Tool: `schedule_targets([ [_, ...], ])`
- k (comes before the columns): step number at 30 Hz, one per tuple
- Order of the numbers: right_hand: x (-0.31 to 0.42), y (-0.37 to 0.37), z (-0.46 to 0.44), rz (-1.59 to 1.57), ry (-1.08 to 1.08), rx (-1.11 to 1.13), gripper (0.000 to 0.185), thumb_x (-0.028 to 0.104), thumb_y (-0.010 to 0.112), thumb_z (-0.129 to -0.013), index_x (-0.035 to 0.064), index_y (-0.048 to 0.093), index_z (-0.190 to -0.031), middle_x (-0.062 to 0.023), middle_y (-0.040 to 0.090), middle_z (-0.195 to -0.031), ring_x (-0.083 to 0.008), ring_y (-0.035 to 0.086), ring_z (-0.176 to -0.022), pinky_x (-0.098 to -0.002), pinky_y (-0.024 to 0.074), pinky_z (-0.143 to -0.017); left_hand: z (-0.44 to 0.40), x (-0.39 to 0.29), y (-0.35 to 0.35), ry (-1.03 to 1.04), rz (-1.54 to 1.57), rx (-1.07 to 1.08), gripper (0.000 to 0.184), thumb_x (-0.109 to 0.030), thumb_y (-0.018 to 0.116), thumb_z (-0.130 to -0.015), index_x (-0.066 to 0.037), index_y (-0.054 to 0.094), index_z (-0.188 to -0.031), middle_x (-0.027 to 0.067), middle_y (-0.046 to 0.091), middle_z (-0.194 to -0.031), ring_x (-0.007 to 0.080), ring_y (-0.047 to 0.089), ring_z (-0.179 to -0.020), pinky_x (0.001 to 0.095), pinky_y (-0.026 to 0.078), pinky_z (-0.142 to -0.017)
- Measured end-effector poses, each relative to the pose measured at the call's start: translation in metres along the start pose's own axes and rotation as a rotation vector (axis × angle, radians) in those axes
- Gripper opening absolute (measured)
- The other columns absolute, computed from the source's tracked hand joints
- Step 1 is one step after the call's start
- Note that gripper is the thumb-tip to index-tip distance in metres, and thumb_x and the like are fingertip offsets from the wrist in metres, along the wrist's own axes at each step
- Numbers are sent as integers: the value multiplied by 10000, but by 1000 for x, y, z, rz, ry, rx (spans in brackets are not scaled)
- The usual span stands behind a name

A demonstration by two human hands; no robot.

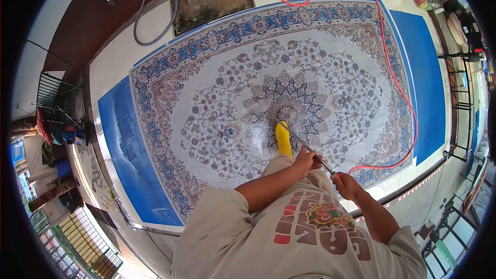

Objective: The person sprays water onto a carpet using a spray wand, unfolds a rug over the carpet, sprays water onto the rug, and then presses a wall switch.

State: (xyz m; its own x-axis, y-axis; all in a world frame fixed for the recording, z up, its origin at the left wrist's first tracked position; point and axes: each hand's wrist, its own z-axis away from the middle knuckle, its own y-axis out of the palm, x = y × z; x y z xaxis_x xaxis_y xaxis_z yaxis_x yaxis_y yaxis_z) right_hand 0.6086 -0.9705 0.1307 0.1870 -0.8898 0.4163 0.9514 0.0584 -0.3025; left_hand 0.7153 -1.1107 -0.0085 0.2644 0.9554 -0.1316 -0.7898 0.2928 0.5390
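My left hand is closed around the middle of a long, thin metal spray wand. Farther back on the same wand, my right hand grips its rear end. The wand slants forward and left over a large patterned carpet, its tip near the central medallion. A wet, shiny patch shows on the carpet left of my yellow boot, which stands on the carpet close to the tip. A red hose crosses the carpet's right side and curves back toward my right hand; its join to the wand is hidden.
Blue sheeting lies under the carpet and sticks out at the left and right. A grey hose loops on the tiles at the back left, beside a stained floor slab. Black metal racks stand along the right.
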Motion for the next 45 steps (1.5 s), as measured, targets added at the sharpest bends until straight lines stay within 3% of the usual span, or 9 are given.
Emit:
schedule_targets([
  [6,-7,27,-20,-88,-200,-84,434,399,459,-923,-8,534,-792,-119,533,-632,-193,490,-601,-348,421,-595,19,-21,-9,189,-43,-64,289,-166,453,-926,-191,317,-1180,105,602,-896,193,630,-734,316,551,-596],
  [11,3,43,-19,-105,-351,-153,423,396,461,-924,0,534,-795,-116,534,-634,-195,495,-596,-347,421,-587,28,-31,-18,383,-92,-29,198,-220,474,-932,-153,381,-1094,94,600,-861,193,625,-721,308,537,-588],
  [18,-52,89,29,-39,-484,-241,443,412,448,-925,-4,527,-793,-140,548,-637,-234,516,-594,-361,427,-593,63,42,-24,532,-140,47,192,-247,460,-946,-140,439,-1104,77,611,-858,191,626,-709,311,535,-587],
  [24,-152,153,103,-141,-352,-190,483,445,439,-923,3,523,-747,-73,483,-585,-155,467,-574,-332,412,-562,84,179,-37,370,-167,4,263,-247,448,-947,-145,358,-1172,109,614,-915,209,633,-736,329,547,-608],
  [29,-202,201,172,-132,-184,-144,518,466,444,-914,-21,562,-782,-116,528,-613,-181,491,-589,-348,425,-585,100,275,-57,15,-184,12,288,-185,452,-913,-130,321,-1163,117,617,-909,231,643,-740,348,559,-603],
  [33,-206,229,197,-54,-70,-45,570,494,435,-904,-53,584,-842,-215,593,-716,-295,582,-686,-380,451,-664,123,310,-94,-81,-237,57,187,-214,439,-934,-109,424,-1088,96,627,-914,217,644,-777,348,552,-648],
  [36,-213,263,176,-34,-153,-100,550,476,433,-909,-52,587,-890,-239,603,-752,-356,598,-740,-398,450,-681,144,306,-130,-7,-229,19,283,-226,434,-939,-126,401,-1202,77,628,-920,201,640,-768,343,542,-664],
  [38,-193,283,166,-55,-212,-118,536,467,431,-912,-45,583,-879,-230,600,-739,-347,590,-718,-399,447,-671,170,298,-156,105,-215,-38,434,-231,453,-938,-138,322,-1342,74,625,-921,195,637,-767,335,532,-669],
  [45,-101,338,121,-63,-407,-298,478,429,430,-928,-8,532,-763,-136,525,-611,-229,485,-571,-372,408,-567,224,300,-333,315,-313,-298,515,-140,511,-895,-123,308,-1367,71,627,-823,166,612,-670,314,508,-566],
])
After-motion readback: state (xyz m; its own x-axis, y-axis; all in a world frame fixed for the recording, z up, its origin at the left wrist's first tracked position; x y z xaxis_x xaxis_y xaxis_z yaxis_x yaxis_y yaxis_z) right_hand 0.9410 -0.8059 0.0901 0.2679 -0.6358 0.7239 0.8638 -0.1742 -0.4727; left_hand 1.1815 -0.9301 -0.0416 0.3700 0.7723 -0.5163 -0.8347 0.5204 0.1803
